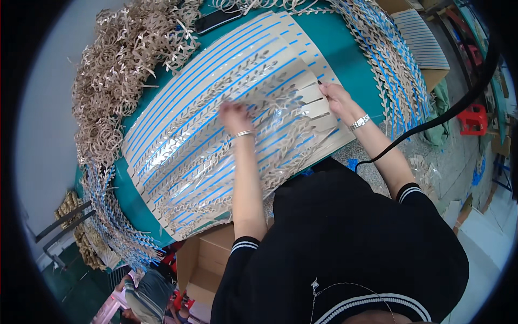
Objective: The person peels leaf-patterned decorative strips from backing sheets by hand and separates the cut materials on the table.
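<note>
Across the table lies a stack of beige sheets [199,81] with blue stripes. The upper sheet [272,81] has rows of leaf-shaped cuts, and shiny clear plastic film [178,146] lies over part of it. My left hand [236,116], smeared by motion, is over the middle of the leaf-cut sheet; its fingers cannot be made out. At the sheet's right end, my right hand [335,98] pinches the edge near the cut strips. Part of the sheet there is raised and curved.
A large heap of beige leaf strips [116,81] covers the green table's left side. More blue-and-beige strips [391,65] hang over the right edge. A phone [218,20] lies at the back. Below are an open cardboard box [208,259] and a red stool [474,120]. A black cable [431,120] crosses the right.
</note>
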`<state>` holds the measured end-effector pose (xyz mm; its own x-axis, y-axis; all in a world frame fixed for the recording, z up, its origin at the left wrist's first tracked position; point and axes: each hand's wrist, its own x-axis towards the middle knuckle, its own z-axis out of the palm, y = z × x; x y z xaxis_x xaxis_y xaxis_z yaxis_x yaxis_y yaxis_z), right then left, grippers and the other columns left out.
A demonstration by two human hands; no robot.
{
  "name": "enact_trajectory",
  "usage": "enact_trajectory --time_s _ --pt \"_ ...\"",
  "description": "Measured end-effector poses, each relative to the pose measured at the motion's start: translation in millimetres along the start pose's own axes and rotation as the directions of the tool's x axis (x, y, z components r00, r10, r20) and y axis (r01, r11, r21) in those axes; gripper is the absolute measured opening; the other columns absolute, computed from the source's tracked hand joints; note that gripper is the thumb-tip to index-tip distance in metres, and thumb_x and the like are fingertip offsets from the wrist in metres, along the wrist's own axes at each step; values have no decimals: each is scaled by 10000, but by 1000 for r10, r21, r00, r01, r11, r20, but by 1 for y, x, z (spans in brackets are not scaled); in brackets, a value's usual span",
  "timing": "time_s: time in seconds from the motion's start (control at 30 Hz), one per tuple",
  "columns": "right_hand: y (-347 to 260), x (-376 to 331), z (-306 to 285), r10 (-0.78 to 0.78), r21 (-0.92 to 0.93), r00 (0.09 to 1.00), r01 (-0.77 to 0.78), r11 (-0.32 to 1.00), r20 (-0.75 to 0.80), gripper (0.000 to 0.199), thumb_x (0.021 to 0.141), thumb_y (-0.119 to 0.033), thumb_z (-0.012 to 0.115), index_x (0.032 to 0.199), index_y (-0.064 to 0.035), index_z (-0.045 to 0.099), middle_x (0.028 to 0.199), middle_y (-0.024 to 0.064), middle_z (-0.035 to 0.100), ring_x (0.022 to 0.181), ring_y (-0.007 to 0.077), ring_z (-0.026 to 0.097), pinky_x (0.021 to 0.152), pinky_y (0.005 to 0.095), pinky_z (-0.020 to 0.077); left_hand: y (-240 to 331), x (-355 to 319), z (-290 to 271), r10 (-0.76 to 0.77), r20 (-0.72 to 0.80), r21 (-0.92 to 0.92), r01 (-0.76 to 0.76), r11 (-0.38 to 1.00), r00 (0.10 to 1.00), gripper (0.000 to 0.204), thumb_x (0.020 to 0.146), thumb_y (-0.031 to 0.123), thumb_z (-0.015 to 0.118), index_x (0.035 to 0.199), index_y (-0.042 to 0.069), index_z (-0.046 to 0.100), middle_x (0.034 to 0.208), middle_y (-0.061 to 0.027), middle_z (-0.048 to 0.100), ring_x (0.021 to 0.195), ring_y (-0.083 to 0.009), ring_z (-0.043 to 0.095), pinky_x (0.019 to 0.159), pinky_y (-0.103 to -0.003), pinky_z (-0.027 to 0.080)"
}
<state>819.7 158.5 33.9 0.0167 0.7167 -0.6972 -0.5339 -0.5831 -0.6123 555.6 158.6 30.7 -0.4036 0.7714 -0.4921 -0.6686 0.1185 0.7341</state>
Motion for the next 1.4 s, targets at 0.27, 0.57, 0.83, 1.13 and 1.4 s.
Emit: enact_trajectory --time_s 0.27,0.57,0.83,1.13,1.4 --pt "-8 11 -14 59 -17 995 -60 998 -77 207 865 -9 391 1027 67 495 953 146 575 831 224 593 770 341 508 205 69 -318 147 -361 -214 -235 948 921 38 750 57 488 754 20 477 750 -76 455 593 -163 391 506 -268 291" --pt "-24 -9 23 98 -393 991 -53 918 95 235 900 -112 411 1049 46 498 953 112 578 850 181 580 742 321 490 386 -2 -386 208 -8 -264 -203 943 978 206 803 23 469 976 -87 490 1093 -195 491 978 -269 474 863 -352 368" --pt "-49 27 61 59 -548 981 52 835 183 251 887 -202 473 1024 -7 552 837 37 578 698 94 555 603 226 455 234 38 -62 -26 440 -80 68 994 897 88 828 73 513 885 7 513 831 -119 542 772 -210 518 724 -306 429" --pt "-52 -3 90 -40 -519 948 207 829 315 136 870 -158 513 861 -46 590 743 -28 548 644 43 479 572 197 384 58 12 87 -371 486 390 184 902 791 156 826 196 567 782 64 495 596 9 450 487 -81 404 452 -217 325" --pt "-38 -1 90 -217 -336 916 333 881 338 123 854 -59 506 923 -7 594 853 5 584 795 60 520 730 193 400 2 -26 104 288 626 514 -661 546 725 239 695 125 698 849 15 552 659 -51 532 591 -135 497 552 -277 420"
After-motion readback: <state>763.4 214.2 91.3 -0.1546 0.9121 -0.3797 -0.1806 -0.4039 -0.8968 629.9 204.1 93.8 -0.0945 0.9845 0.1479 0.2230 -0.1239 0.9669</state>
